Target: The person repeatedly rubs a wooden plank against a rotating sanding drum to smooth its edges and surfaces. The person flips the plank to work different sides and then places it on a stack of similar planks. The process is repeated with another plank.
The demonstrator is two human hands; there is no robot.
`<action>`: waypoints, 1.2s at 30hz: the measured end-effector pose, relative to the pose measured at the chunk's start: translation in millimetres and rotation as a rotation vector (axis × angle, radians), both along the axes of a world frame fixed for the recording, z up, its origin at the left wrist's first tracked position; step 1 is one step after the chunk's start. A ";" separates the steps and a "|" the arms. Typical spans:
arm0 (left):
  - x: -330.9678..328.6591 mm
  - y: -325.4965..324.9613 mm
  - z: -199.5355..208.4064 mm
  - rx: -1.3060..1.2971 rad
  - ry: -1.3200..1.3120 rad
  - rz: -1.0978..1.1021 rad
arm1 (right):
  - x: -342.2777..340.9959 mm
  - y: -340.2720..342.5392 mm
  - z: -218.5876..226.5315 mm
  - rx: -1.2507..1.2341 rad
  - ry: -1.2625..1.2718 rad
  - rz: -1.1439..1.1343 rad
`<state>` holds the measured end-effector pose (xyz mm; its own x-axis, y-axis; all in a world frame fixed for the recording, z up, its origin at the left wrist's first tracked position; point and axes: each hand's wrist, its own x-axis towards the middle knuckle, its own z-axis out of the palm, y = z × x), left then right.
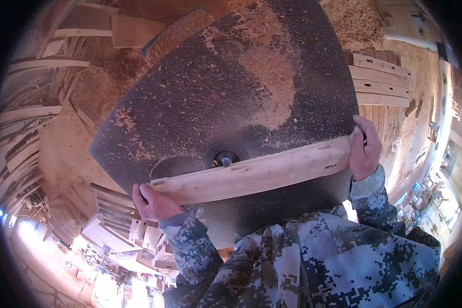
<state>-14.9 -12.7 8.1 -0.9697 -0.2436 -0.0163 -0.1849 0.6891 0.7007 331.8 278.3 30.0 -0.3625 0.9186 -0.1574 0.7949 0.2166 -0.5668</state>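
Clock centred on the spindle [226, 160], 12 at the top of the view. Surface: dark, broad tabletop [190, 113], strewn with wood chips; a heavier drift of shavings [269, 77] runs between 12 and 1. Room: workshop, floor littered with sawdust; long curved timbers [23, 154] piled at 9, a stack of pale slats [113, 205] at 8, slotted boards [380, 82] layered at 2. Held piece: one pale wooden board [256, 172], slightly bowed, lying across the near part of the tabletop from 8 round through 6 to 3, a slot close to its right end. Left hand [158, 203] at 8, fingers pinched on the left end; right hand [367, 149] at 3, fingers curled round the right end; fingertips beneath are hidden. Long far edge of the board passes just beside the spindle; contact cannot be told. Edges: tabletop corner at 9, left of the left hand; right hand sits at the tabletop's right edge. Widest open stretch of surface lies from 10 to 1; towards 6 only a narrower strip separates board from camouflage jacket [313, 256].
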 end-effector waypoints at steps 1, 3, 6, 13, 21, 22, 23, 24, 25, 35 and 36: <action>0.1 -2.0 -0.2 -0.006 -0.002 0.011 | -1.9 2.2 -0.9 0.010 0.004 0.016; 0.1 -5.8 -0.3 -0.015 -0.005 0.016 | -4.4 4.1 -1.7 0.024 0.007 0.033; 0.3 -8.1 -1.1 -0.002 -0.005 0.013 | -5.5 6.7 -1.7 0.019 0.006 0.046; 4.8 -7.9 -0.3 0.106 -0.013 0.098 | -5.3 5.8 -3.3 -0.062 0.043 -0.036; -4.1 -34.1 3.2 0.030 -0.024 0.101 | -7.1 -15.1 -6.3 -0.102 0.050 0.003; -5.1 -36.3 2.1 0.043 -0.012 0.091 | -8.2 -17.3 -8.7 -0.155 0.117 -0.050; -5.8 -37.9 1.3 0.055 0.010 0.059 | -9.0 -18.5 -10.7 -0.206 0.185 -0.103; -6.7 -39.4 0.3 0.074 -0.001 0.084 | -9.2 -19.1 -12.0 -0.184 0.156 -0.076; -7.5 -39.9 -0.6 0.091 -0.004 0.088 | -8.8 -18.0 -12.4 -0.160 0.126 -0.051; -15.9 -40.6 -2.8 0.119 0.012 0.143 | -13.0 -14.1 -14.1 -0.042 0.051 0.062; -16.1 -40.7 -1.9 0.118 -0.002 0.120 | -12.9 -14.1 -13.9 -0.046 0.046 0.060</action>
<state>-31.1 -53.4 6.2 -0.9337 -0.3540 -0.0537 -0.2625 0.5747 0.7751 318.9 264.2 16.1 -0.4242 0.8874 -0.1807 0.7543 0.2359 -0.6126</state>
